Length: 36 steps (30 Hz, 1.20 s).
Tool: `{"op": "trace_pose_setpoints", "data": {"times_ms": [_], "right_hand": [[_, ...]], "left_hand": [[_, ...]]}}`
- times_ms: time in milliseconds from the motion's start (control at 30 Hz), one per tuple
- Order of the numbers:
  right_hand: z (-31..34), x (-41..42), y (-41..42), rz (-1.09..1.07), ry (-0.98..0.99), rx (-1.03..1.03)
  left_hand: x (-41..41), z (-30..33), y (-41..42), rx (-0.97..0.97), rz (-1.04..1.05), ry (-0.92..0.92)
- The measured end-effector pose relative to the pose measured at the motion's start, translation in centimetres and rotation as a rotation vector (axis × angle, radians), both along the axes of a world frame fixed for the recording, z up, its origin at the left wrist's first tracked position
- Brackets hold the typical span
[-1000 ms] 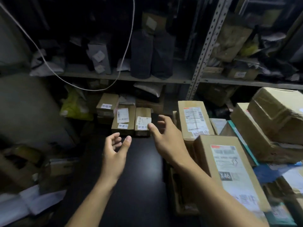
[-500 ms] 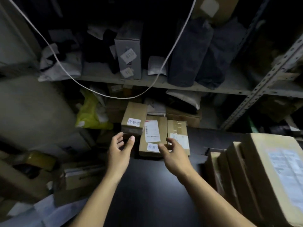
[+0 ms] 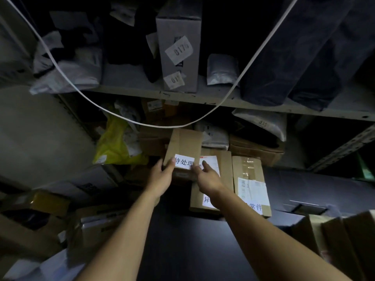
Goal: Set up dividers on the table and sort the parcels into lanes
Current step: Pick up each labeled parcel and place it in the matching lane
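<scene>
Both hands held one small brown cardboard box with a white label [image 3: 183, 153]: the left hand [image 3: 162, 175] gripped its left edge, the right hand [image 3: 207, 177] its right. It sat above two flat labelled brown boxes [image 3: 229, 179] lying side by side on the dark worktop [image 3: 192, 250].

My left hand [image 3: 162, 175] and right hand [image 3: 207, 177] have reached forward from open air to the small labelled box [image 3: 185, 149]; each grip now closes on one side of it
</scene>
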State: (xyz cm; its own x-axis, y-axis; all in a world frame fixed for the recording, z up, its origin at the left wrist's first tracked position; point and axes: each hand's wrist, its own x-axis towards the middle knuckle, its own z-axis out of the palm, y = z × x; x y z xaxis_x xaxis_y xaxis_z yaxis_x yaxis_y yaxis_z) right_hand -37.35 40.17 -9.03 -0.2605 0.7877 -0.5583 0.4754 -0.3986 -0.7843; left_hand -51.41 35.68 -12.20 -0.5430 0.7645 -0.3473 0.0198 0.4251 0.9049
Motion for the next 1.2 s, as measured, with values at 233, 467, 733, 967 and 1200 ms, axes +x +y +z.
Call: {"op": "trace_pose_setpoints", "data": {"times_ms": [233,467,733,967,1200], "right_hand": [[1.3,1.8,-3.7,-0.048,0.098,0.086],[5.6,6.8,-9.1,-0.205,0.225,0.146],[11.8,12.2,-12.4,-0.344,0.329,0.166],[15.5,16.3,-13.8,-0.394,0.349,0.245],[18.4,19.4,-15.0,-0.437,0.276,0.315]], "left_hand": [[2.8,0.9,-3.5,0.060,0.049,-0.016],[8.6,5.9,-9.1,0.167,0.093,-0.024],[14.3,12.8,-11.9,0.304,0.017,-0.079],[18.0,17.0,-12.3,0.380,-0.039,-0.133],[21.0,19.8,-13.1,0.400,-0.082,-0.142]]}}
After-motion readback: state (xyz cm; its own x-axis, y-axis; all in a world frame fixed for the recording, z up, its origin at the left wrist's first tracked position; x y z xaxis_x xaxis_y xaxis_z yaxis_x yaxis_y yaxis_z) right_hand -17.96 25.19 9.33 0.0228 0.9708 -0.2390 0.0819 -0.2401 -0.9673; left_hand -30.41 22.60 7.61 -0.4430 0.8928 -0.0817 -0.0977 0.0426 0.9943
